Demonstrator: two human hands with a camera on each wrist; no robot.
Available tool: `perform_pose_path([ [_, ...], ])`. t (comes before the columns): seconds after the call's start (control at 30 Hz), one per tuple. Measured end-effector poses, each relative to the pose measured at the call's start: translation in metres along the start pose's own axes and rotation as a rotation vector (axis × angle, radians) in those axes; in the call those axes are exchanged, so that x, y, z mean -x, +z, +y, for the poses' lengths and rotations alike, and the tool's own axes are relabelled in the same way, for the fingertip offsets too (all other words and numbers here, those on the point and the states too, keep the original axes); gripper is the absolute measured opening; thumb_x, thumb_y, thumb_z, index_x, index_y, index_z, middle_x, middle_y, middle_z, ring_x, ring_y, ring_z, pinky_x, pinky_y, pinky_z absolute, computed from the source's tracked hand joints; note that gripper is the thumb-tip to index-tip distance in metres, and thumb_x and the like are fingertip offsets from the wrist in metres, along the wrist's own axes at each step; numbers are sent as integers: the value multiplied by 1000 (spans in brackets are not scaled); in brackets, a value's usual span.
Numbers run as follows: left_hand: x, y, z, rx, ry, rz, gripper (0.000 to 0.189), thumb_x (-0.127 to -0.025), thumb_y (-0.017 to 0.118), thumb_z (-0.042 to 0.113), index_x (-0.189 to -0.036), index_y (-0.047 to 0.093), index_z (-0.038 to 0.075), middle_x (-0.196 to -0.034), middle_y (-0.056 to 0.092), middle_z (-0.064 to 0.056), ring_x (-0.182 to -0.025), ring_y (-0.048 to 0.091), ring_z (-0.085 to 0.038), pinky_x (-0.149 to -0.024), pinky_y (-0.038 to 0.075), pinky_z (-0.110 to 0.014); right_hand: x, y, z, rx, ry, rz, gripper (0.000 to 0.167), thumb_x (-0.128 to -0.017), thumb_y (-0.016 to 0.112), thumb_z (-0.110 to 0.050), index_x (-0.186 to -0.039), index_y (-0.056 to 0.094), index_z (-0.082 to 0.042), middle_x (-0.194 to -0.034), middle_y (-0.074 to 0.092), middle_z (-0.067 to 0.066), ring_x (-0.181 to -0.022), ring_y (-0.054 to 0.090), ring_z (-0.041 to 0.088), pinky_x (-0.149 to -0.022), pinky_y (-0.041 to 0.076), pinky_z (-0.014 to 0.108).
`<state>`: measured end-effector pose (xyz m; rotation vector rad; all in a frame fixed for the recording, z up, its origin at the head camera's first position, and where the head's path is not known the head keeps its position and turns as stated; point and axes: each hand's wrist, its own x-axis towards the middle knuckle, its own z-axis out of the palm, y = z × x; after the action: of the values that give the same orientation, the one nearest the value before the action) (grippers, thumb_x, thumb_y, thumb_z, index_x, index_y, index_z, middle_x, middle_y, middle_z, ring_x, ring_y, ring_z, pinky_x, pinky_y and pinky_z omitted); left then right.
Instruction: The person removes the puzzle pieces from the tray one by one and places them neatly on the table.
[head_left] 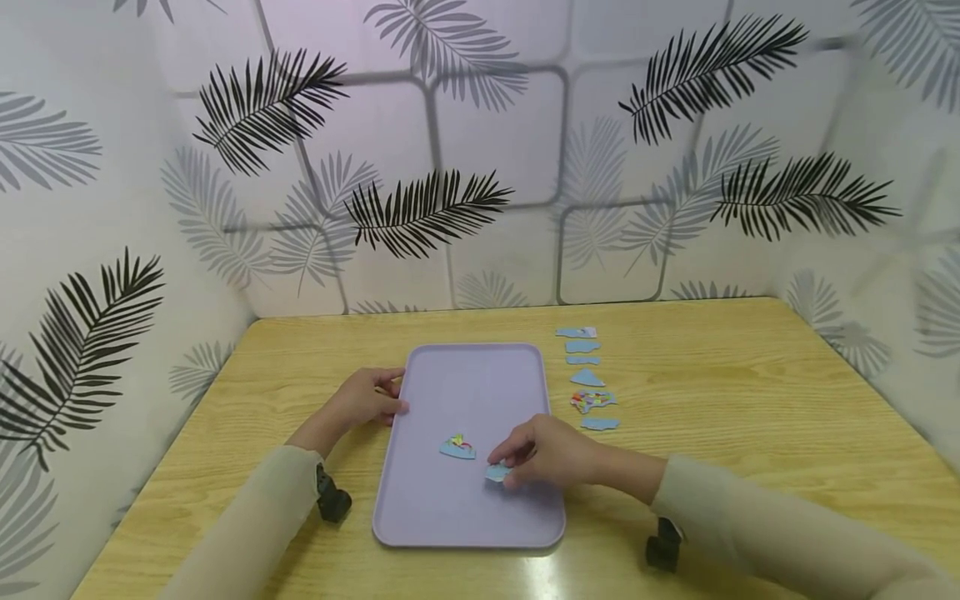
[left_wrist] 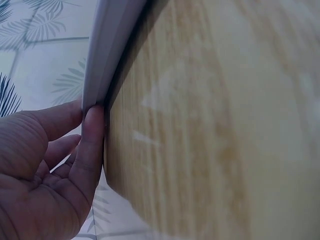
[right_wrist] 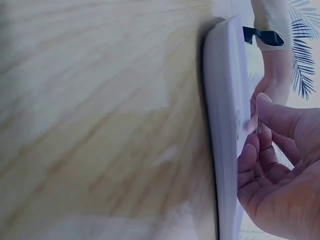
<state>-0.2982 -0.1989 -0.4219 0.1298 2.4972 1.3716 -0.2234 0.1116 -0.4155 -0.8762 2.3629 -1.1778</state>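
Observation:
A light purple tray (head_left: 468,383) lies on the wooden table. My left hand (head_left: 365,398) grips its left edge; in the left wrist view, thumb and fingertips pinch the tray rim (left_wrist: 106,55). Over the tray's lower right part, my right hand (head_left: 553,452) pinches a small light blue puzzle piece (head_left: 497,473) between thumb and fingers. The right wrist view shows that piece (right_wrist: 259,126) edge-on. Left of it, another puzzle piece (head_left: 457,450), blue with a multicoloured pattern, lies flat on the tray, apart from the held one.
Right of the tray, several puzzle pieces lie in a column, mostly light blue, among them a blue triangular piece (head_left: 587,378) and a multicoloured piece (head_left: 592,401). A patterned wall covering (head_left: 495,250) with leaf prints stands behind the table (head_left: 720,375).

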Motion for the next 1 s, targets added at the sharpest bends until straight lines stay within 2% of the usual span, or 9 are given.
perform_pose_path([
  [0.37, 0, 0, 3, 9, -6, 4, 66, -85, 72, -3, -144, 42, -4, -104, 54, -15, -76, 58, -17, -65, 57, -30, 16, -24, 1, 8, -3, 54, 24, -77, 82, -10, -101, 78, -11, -81, 63, -5, -82, 58, 14, -70, 51, 26],
  [0.47, 0, 1, 2, 18, -11, 6, 66, -85, 72, -3, -144, 42, -3, -105, 54, -16, -76, 58, -17, -66, 57, -30, 22, -31, 4, 36, -16, 68, 24, -78, 81, -11, -102, 77, -11, -81, 63, -6, -83, 58, 13, -74, 52, 31],
  [0.5, 0, 1, 1, 20, -13, 7, 66, -85, 72, -3, -144, 42, -3, -105, 54, -16, -76, 58, -17, -66, 57, -30, 24, -34, 5, 45, -21, 77, 24, -78, 81, -11, -102, 77, -11, -81, 63, -6, -83, 59, 12, -83, 51, 34],
  [0.6, -1, 1, 0, 23, -18, 10, 66, -85, 72, -3, -144, 42, -3, -106, 54, -16, -76, 58, -17, -66, 57, -30, 31, -41, 9, 46, -17, 97, 24, -80, 80, -11, -104, 76, -9, -83, 64, -6, -83, 58, 12, -86, 50, 40],
  [0.7, -1, 1, 0, 25, -21, 14, 66, -85, 72, -3, -144, 43, -2, -106, 54, -16, -76, 58, -17, -66, 57, -30, 37, -47, 14, 43, -1, 123, 25, -80, 80, -10, -104, 76, -7, -83, 64, -4, -83, 57, 13, -82, 51, 35],
  [0.73, -1, 1, 0, 24, -22, 15, 66, -85, 72, -3, -144, 43, -2, -105, 54, -16, -76, 58, -18, -66, 57, -30, 39, -49, 15, 43, 3, 129, 25, -80, 80, -10, -104, 76, -6, -83, 64, -3, -82, 57, 13, -73, 52, 31],
  [0.77, -1, 1, 0, 22, -19, 13, 66, -85, 72, -3, -144, 42, -2, -105, 54, -16, -76, 58, -18, -66, 57, -30, 41, -51, 17, 44, 0, 137, 26, -80, 80, -10, -105, 76, -5, -83, 64, -3, -82, 57, 14, -72, 52, 30],
  [1.0, -3, 1, -3, 30, -22, 14, 67, -85, 72, -3, -144, 43, -1, -105, 54, -16, -75, 59, -18, -66, 57, -30, 50, -60, 29, 57, 24, 157, 25, -83, 77, -11, -106, 75, -4, -85, 64, -2, -82, 57, 14, -71, 52, 27],
])
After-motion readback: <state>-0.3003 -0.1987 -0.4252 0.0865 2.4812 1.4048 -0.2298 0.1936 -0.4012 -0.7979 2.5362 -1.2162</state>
